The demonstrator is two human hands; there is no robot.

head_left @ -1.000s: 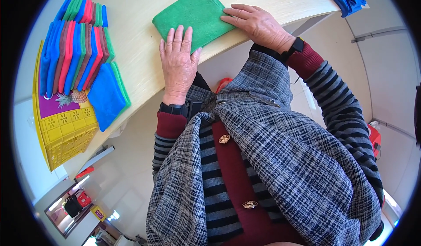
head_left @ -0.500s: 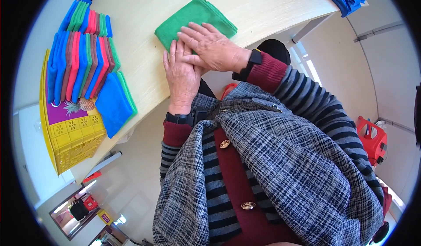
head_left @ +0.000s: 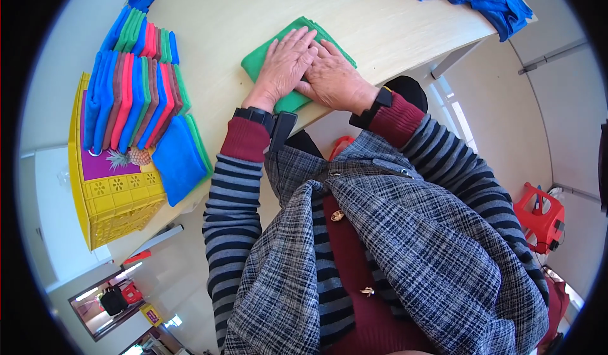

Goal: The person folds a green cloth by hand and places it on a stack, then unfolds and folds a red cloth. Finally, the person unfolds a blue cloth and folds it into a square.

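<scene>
Both hands are now pressing flat, fingers spread and gripping nothing, on the folded green microfibre cloth (head_left: 297,60) lying near the front edge of the pale wooden table (head_left: 392,19). A second ago they were apart; the left hand (head_left: 285,60) and right hand (head_left: 332,76) are now touching, suggesting the fold is being smoothed. Stacked coloured cloths (head_left: 142,95) are sitting to the left.
</scene>
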